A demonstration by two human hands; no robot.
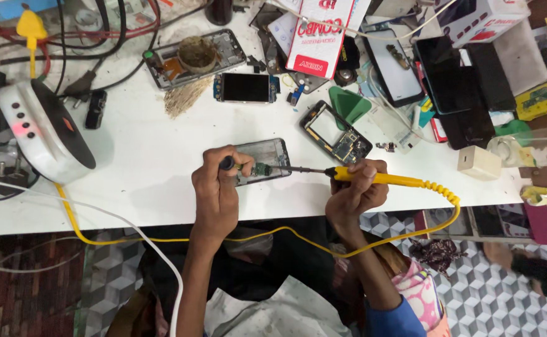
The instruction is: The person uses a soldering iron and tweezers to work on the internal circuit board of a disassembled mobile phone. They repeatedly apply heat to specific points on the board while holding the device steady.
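While the opened phone (262, 159) is lying flat near the front edge of the white worktop (149, 187), the left hand (217, 187) is pinching a small dark-handled tool (239, 165) against the green circuit board (262, 168) seated in the phone's frame, apparently to pin the part down so it is not shifting under heat. The right hand (358, 187) is closing its fingers around the yellow grip of a soldering iron (348, 175), holding it low and nearly level so that the thin dark tip is reaching leftward to the board, where it is meeting or standing just beside the left hand's tool; actual contact cannot be told. The iron's yellow cord (223, 239) is trailing off the grip's rear, dropping below the worktop edge and looping back toward the left, which is keeping it off the work area. Both wrists appear to be resting at the worktop edge, likely for steadiness. Well apart from the work, a second stripped phone frame (336, 132) is lying beside a green plastic pick (350, 105), a small phone with a dark screen (245, 87) is sitting farther back, and a round white appliance (43, 128) is standing at the left end among cables.
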